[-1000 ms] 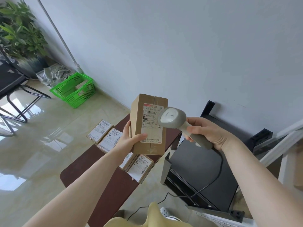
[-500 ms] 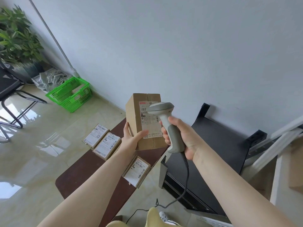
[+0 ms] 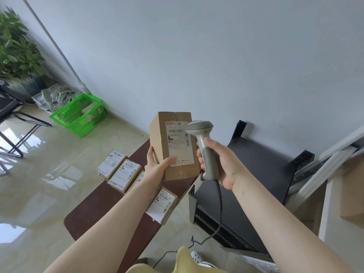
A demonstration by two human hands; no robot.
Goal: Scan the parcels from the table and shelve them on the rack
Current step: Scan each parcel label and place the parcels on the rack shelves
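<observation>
Head view: the left hand (image 3: 157,166) sits at frame centre, thumb across the front of a tall parcel (image 3: 173,146) and fingers wrapped behind its left edge, holding it upright in the air with the label (image 3: 179,143) facing the camera. Just right of it, the right hand (image 3: 218,162) has its fingers curled round the grip of a grey scanner (image 3: 202,142). The scanner's head sits right in front of the label's upper right corner, so it covers a bit of the print there. Its cord (image 3: 218,211) hangs down from the handle and trails toward the bottom of the frame.

Below the hands is a dark brown table (image 3: 98,213) running from centre down to lower left. Four flat parcels are on it: one (image 3: 110,164) at the far left edge, one (image 3: 124,176) next to it, one (image 3: 137,179) mostly hidden by the left forearm, and one (image 3: 162,205) hanging a little over the table's right edge.

Right of centre there's a black rack (image 3: 256,174) against the wall, partly blocked by the right forearm. A white frame (image 3: 323,170) leans at the right edge with something cardboard (image 3: 352,188) behind it.

Upper left: a green basket (image 3: 78,117) on the glossy floor with a small box inside, a plant (image 3: 15,46) in the corner, and a chair (image 3: 17,119) at the left edge.
</observation>
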